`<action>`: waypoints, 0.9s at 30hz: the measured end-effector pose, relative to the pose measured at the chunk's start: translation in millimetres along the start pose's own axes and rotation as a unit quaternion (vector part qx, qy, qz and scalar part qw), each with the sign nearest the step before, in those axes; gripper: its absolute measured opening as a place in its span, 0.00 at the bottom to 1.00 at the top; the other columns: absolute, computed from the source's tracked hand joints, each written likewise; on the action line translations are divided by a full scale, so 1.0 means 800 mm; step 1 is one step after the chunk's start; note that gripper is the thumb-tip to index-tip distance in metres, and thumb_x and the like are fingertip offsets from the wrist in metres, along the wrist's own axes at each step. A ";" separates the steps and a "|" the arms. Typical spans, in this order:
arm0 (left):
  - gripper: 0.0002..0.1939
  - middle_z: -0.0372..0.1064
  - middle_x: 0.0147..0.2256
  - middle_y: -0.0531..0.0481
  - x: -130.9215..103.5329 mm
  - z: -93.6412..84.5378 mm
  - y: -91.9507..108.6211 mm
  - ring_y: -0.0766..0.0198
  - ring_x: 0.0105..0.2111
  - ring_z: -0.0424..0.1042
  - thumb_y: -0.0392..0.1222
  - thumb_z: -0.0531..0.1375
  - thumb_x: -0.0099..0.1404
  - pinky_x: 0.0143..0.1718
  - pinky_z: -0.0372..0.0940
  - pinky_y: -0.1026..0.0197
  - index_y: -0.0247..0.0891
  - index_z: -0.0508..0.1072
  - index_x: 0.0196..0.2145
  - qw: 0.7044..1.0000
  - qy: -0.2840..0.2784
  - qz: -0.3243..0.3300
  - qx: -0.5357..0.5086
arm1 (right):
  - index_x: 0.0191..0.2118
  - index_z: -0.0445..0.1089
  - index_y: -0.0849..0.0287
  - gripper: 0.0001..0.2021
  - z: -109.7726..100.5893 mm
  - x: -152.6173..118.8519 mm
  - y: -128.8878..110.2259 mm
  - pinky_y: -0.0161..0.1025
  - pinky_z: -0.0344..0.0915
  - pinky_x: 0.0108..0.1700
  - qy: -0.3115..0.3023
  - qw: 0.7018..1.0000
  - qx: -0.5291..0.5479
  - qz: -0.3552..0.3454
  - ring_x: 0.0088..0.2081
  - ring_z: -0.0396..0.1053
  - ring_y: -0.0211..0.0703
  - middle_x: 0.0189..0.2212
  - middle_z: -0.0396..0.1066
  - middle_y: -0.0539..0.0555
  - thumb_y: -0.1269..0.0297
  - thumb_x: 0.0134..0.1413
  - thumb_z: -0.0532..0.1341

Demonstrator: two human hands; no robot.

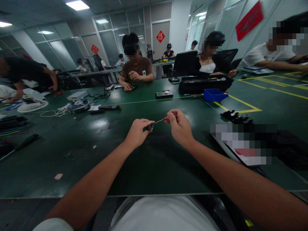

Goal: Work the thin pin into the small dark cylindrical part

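Observation:
Over the green table, my left hand [137, 131] is closed around a small dark round part [149, 127], its thumb and fingers pinching the sides. My right hand [179, 125] grips a screwdriver [166, 119] by its red handle, most of which the fingers hide. The thin metal shaft points left and its tip reaches the dark part near my left fingertips. Whether the tip sits in a screw is too small to tell.
The green table [101, 166] bears a blue bin [215, 95], a hard drive [164, 94], a black tray [204, 84], an electric screwdriver [109, 107] and a long screwdriver [27, 141]. Black parts [237, 117] lie at right. Across the table a person [136, 69] handles a small board.

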State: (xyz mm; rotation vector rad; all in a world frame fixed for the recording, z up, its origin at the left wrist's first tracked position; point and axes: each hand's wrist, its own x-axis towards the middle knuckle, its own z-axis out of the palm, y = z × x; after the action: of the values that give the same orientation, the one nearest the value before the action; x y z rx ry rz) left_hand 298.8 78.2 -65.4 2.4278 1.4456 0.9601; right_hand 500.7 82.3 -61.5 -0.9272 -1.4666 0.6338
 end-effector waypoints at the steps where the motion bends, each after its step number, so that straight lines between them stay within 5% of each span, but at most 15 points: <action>1: 0.21 0.75 0.48 0.48 0.000 0.000 0.000 0.56 0.48 0.69 0.30 0.64 0.62 0.54 0.62 0.48 0.43 0.76 0.51 1.000 0.001 -0.001 0.003 | 0.38 0.65 0.55 0.10 0.000 0.000 0.000 0.41 0.68 0.37 -0.004 1.000 -0.006 0.000 0.32 0.72 0.41 0.30 0.72 0.51 0.54 0.66 0.54; 27: 0.21 0.75 0.48 0.47 0.001 0.004 -0.007 0.56 0.49 0.71 0.33 0.67 0.59 0.53 0.64 0.51 0.42 0.76 0.50 0.999 -0.034 -0.036 -0.014 | 0.37 0.64 0.54 0.09 -0.005 0.003 -0.004 0.41 0.62 0.35 -0.013 0.992 -0.123 -0.027 0.32 0.72 0.44 0.28 0.72 0.51 0.58 0.67 0.52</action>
State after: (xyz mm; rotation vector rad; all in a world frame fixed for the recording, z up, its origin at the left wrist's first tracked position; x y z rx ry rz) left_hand 296.8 82.4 -70.2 2.3481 1.4749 0.8671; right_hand 504.1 81.9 -57.3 -1.0661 -1.6132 0.4330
